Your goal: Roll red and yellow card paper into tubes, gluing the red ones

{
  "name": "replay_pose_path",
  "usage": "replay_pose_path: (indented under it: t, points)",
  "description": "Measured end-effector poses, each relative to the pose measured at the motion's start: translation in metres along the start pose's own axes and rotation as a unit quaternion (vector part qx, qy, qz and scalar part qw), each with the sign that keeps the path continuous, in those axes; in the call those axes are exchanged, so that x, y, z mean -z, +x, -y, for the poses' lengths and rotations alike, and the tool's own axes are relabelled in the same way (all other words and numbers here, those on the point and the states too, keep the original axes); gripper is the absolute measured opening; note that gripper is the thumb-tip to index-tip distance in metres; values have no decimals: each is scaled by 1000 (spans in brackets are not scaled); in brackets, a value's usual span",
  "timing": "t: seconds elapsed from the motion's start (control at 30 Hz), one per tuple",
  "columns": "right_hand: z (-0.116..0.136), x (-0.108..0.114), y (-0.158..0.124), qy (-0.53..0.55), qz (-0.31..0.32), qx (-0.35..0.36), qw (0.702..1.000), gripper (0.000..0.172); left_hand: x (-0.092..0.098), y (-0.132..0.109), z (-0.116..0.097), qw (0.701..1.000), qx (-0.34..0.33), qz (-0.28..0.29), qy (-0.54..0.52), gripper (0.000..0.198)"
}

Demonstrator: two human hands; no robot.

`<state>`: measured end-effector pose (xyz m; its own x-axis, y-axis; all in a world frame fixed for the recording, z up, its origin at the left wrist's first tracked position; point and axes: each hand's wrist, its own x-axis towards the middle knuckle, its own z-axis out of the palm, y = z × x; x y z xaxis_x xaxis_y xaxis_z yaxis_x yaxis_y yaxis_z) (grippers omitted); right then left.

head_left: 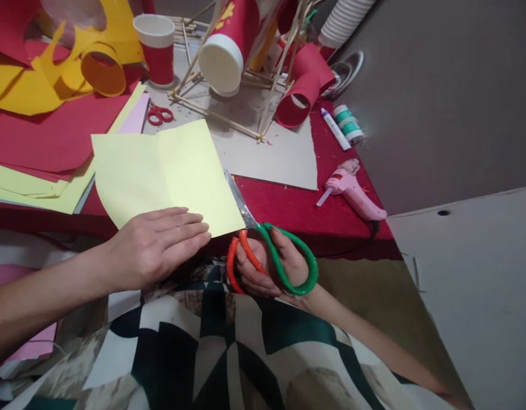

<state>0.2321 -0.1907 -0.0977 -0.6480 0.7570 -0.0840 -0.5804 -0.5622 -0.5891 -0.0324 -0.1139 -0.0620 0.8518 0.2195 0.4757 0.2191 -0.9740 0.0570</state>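
A creased sheet of pale yellow paper [160, 176] is held at the table's front edge. My left hand [154, 245] grips its lower edge, fingers together on top and the thumb hidden. My right hand [267, 267] has its fingers in the loops of large scissors [274, 245], one handle green and the other orange-red. Their blades point up and away along the paper's right edge, and part of them lies behind the sheet. Whether the blades are closed on the paper, I cannot tell.
Small red scissors [160, 115] lie behind the paper. A stick frame [220, 118] holds a tilted red-and-white cup [222, 62]. Another cup [156, 51] stands left of it. At right are a pink glue gun [352, 191] and white marker [335, 129]. Coloured sheets [41, 136] cover the left.
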Motion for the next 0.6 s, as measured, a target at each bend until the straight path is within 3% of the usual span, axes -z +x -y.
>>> replay_pose_path:
  t: [0.1, 0.2, 0.3, 0.37, 0.43, 0.53, 0.6]
  points:
    - [-2, 0, -1, -14, -19, 13, 1000, 62, 3, 2, -3, 1000, 9, 21, -3, 39]
    - [-4, -2, -2, -37, -50, 18, 998, 58, 23, 9, 2, 995, 32, 61, -69, 42]
    - [-3, -3, -3, -51, -63, 15, 997, 56, 48, 26, 19, 985, 103, 54, -131, 43]
    - [-3, -4, -3, -55, -69, 13, 996, 55, 55, 43, 34, 980, 154, 82, -98, 44]
    - [-3, -5, -2, -51, -74, 10, 996, 55, 48, 60, 50, 970, 191, 139, -53, 55]
    - [-3, -9, 0, -33, -71, 16, 997, 53, 21, 75, 68, 940, 229, 251, -3, 86]
    - [-3, -11, 3, -22, -62, 23, 998, 53, 5, 78, 73, 929, 246, 277, -3, 90]
